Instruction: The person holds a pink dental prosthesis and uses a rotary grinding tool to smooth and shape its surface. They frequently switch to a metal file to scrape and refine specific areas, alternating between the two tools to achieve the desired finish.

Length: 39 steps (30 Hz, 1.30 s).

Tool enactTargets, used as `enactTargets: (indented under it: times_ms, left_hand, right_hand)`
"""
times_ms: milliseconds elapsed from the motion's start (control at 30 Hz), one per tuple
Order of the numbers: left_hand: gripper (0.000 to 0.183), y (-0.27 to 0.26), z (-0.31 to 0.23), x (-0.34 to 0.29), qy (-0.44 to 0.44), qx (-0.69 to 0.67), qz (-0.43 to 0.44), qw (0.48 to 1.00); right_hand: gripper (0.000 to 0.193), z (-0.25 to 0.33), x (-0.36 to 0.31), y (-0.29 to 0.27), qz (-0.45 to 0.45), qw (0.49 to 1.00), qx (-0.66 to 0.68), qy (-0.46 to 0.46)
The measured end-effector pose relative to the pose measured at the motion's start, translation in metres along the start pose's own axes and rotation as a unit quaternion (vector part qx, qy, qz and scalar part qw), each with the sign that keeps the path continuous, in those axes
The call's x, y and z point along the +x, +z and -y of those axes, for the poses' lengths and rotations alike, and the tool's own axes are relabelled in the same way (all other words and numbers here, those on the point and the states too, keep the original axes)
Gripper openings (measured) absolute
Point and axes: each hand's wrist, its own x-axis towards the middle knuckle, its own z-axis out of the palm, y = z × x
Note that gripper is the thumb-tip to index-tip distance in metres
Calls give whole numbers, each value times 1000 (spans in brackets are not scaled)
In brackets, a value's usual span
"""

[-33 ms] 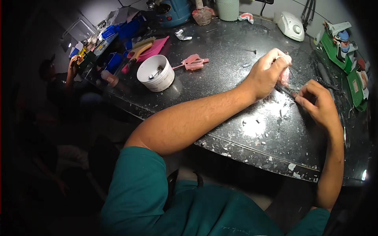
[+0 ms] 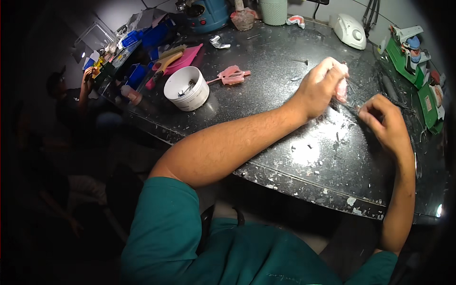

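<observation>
On the right of the black workbench (image 2: 266, 99), my left hand (image 2: 319, 89) is closed around a small pink dental piece (image 2: 341, 91), most of it hidden by the fingers. A slim dark metal hand tool (image 2: 350, 109) runs from my right hand (image 2: 385, 118) towards the lower end of that piece. My right thumb and fingers pinch the tool. Its tip is blurred, so I cannot tell whether it touches the pink piece. Pale scraps and shavings lie on the bench below both hands.
Left of my hands are a pink tray-shaped piece (image 2: 232, 75), a white tub (image 2: 186, 90) with metal bits inside and a pink dustpan (image 2: 189, 56). Behind stand a blue machine (image 2: 209, 16) and a white control box (image 2: 349, 32). Green holders (image 2: 401, 56) line the right; another person (image 2: 76, 95) sits left.
My right hand and the tool have shifted slightly, and the tool looks more blurred. My left hand keeps its grip on the pink piece.
</observation>
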Motion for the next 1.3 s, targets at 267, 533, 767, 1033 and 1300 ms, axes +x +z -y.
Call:
enactTargets:
  times_ms: [267,533,767,1033,1300]
  left_hand:
    - [44,0,4,5,-36,-95,-63,993]
    - [48,-2,7,5,-91,-100,-30,990]
    - [52,-1,3,4,-114,-90,-29,989]
    - [55,3,-2,0,-141,-91,-37,985]
    - [62,-1,5,1,-166,-81,-43,982]
  right_hand:
    - [14,5,5,-3,-112,988,101,30]
    - [21,13,3,4,-91,994,27,-62]
    - [23,13,3,6,-92,992,47,-66]
    - [27,18,2,8,-94,987,127,25]
    - [23,9,4,11,-104,991,15,-87]
